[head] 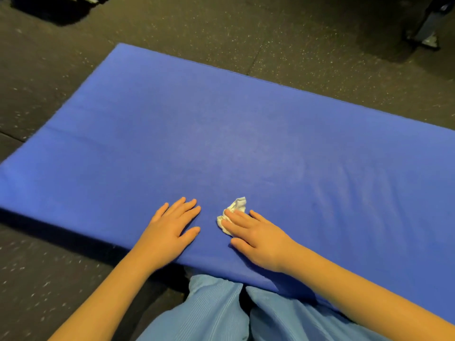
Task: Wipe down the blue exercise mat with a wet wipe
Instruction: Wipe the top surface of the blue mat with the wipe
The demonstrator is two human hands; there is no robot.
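The blue exercise mat [221,134] lies flat on the dark floor and fills most of the view. A crumpled white wet wipe [232,212] sits on the mat near its front edge. My right hand [258,236] presses on the wipe with straight fingers, covering its near part. My left hand [172,225] rests flat on the mat just left of the wipe, fingers spread, holding nothing.
Speckled black rubber flooring [295,33] surrounds the mat. A metal equipment leg [428,28] stands at the far right, and a dark object [56,6] lies at the far left. My knees in light blue trousers [221,313] touch the mat's front edge.
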